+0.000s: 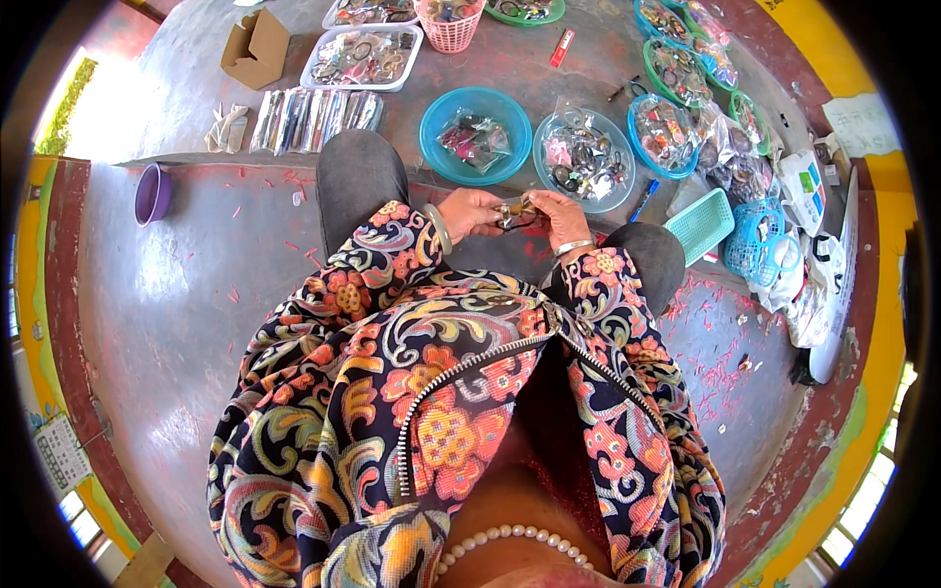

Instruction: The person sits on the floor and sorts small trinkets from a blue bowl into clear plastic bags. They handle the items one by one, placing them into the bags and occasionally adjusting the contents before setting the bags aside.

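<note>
Grey floor [225, 323] with red scraps all over it, plus a scuffed grey ledge [451, 73] loaded with tubs.

So, biggest down to smallest: a blue basin [475, 102] on the ledge with bagged bits inside, and a clear bluish bowl [588, 203] full of small stuff just right of that basin. White tray [353, 87] is beyond the basin to its left, cardboard box [255, 49] farther out the same way. Mint basket [701, 227] sits well right of the basin, purple pot [152, 194] well left. Left hand [469, 213] and right hand [561, 214] are both on the basin's near side, fingertips pinching opposite ends of one tiny thing. Blue pen [644, 200] is off to the basin's right. Tiniest is that dark-and-yellowish piece [511, 217] between the hands, nearer than the basin; too small to say what.
</note>
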`<move>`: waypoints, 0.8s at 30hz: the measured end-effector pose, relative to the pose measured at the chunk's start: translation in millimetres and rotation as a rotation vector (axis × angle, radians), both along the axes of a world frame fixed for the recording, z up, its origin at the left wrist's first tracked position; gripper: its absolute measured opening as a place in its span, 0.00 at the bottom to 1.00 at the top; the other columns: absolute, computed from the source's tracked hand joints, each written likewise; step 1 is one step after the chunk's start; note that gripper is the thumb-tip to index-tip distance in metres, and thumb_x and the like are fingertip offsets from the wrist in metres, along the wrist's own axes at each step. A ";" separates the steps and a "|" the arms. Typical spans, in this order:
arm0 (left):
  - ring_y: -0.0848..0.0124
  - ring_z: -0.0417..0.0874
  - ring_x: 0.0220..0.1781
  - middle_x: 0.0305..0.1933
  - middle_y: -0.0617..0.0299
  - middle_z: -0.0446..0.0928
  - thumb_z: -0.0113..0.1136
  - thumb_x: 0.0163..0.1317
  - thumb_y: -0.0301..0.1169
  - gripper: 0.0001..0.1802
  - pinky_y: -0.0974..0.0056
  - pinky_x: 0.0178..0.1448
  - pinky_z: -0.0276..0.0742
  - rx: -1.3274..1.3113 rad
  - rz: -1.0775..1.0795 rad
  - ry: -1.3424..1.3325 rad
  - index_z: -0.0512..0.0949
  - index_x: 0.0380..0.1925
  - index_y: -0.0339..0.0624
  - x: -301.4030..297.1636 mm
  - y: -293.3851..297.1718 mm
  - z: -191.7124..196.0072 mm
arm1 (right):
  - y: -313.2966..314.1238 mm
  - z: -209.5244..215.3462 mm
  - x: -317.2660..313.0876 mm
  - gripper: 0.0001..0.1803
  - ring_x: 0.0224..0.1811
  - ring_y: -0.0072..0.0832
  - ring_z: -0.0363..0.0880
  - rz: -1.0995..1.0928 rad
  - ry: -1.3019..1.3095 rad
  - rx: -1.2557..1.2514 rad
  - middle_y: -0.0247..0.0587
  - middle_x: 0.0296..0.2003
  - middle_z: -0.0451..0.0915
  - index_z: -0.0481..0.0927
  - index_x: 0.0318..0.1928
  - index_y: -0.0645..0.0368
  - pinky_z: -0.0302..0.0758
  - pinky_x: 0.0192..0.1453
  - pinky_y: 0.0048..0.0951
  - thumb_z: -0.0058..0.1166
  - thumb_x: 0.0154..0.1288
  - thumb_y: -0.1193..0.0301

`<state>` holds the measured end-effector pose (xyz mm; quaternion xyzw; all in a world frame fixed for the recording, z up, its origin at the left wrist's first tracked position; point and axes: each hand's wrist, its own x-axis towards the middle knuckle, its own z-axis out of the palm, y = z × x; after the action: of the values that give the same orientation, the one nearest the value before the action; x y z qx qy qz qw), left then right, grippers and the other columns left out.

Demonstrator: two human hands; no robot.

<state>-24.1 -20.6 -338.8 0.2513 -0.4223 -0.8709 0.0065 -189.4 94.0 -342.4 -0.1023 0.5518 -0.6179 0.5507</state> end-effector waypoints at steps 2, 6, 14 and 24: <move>0.73 0.77 0.38 0.39 0.59 0.74 0.49 0.57 0.25 0.12 0.68 0.43 0.76 0.001 -0.002 0.020 0.70 0.42 0.32 -0.3 0.4 0.0 | -0.2 0.2 -0.4 0.07 0.19 0.12 0.67 -0.006 0.005 -0.002 0.27 0.21 0.75 0.78 0.32 0.60 0.61 0.20 0.12 0.56 0.53 0.71; 0.72 0.77 0.39 0.40 0.59 0.74 0.47 0.59 0.28 0.13 0.68 0.43 0.76 0.012 -0.011 0.021 0.70 0.43 0.33 -1.6 0.5 3.4 | -1.0 -0.9 -1.5 0.06 0.19 0.12 0.68 -0.010 0.010 -0.021 0.26 0.21 0.75 0.77 0.31 0.60 0.61 0.20 0.12 0.55 0.53 0.72; 0.73 0.77 0.38 0.39 0.60 0.74 0.45 0.61 0.31 0.14 0.68 0.40 0.77 -0.109 0.013 -0.069 0.70 0.43 0.35 -2.8 2.4 9.7 | -1.1 0.8 -1.5 0.04 0.18 0.12 0.67 0.018 0.096 -0.034 0.28 0.20 0.74 0.76 0.30 0.60 0.62 0.21 0.12 0.54 0.53 0.73; 0.72 0.77 0.38 0.40 0.58 0.74 0.44 0.61 0.32 0.15 0.69 0.39 0.77 -0.189 0.057 -0.034 0.71 0.44 0.34 -2.5 2.9 12.0 | -1.1 2.1 1.6 0.04 0.19 0.13 0.68 -0.067 0.062 -0.045 0.28 0.20 0.74 0.75 0.28 0.59 0.63 0.22 0.13 0.54 0.54 0.73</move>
<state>-26.5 -17.7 -326.7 0.2764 -0.4950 -0.8223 0.0479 -187.8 93.0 -340.4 -0.1151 0.5577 -0.6448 0.5098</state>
